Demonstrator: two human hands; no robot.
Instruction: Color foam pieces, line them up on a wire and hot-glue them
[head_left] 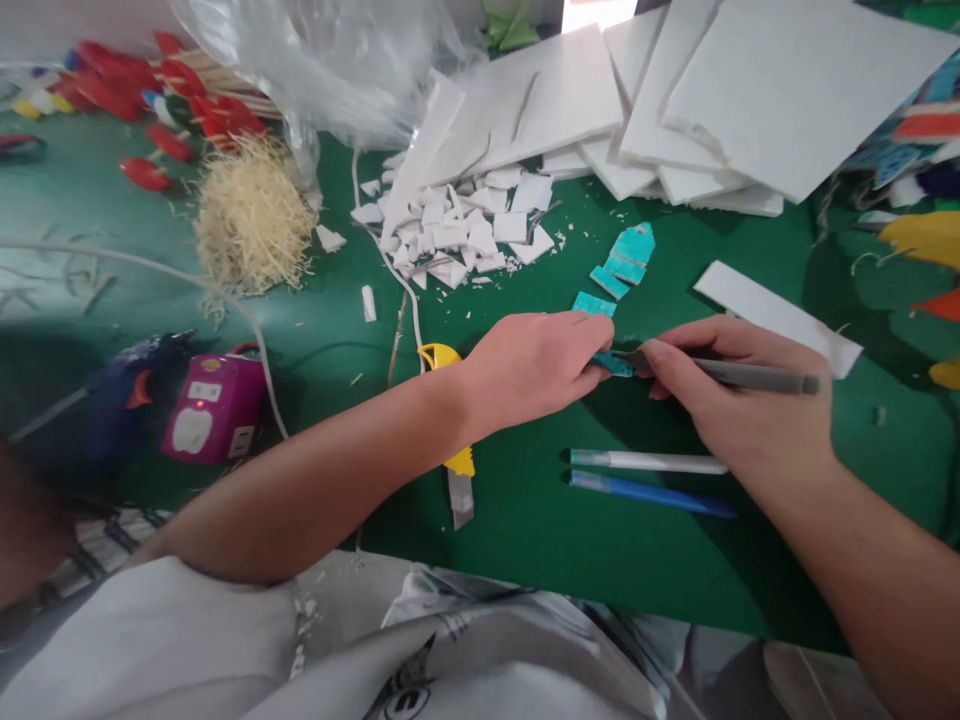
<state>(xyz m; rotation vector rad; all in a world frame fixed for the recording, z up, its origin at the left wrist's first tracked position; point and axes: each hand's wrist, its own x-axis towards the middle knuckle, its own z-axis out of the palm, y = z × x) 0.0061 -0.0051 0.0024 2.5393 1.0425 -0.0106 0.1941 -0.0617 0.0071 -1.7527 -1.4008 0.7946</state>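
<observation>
My left hand (536,365) is closed, pinching a small teal piece (621,366) above the green table. In my right hand (739,385) is a slim grey pen (757,376), its tip against or close to that piece. Several teal pieces (628,257) lie just beyond my left hand. Below my hands, a white pen (645,461) and a blue pen (649,492) rest side by side. Under my left forearm lies a yellow box cutter (460,460) with its blade out, partly hidden by the arm.
White foam sheets (555,95) are stacked at the back, with foam scraps (472,230) before them. A white strip (780,315) lies right. At left are a straw-like bundle (253,215), a purple power socket block (216,408), a cable (150,258) and red pieces (146,174).
</observation>
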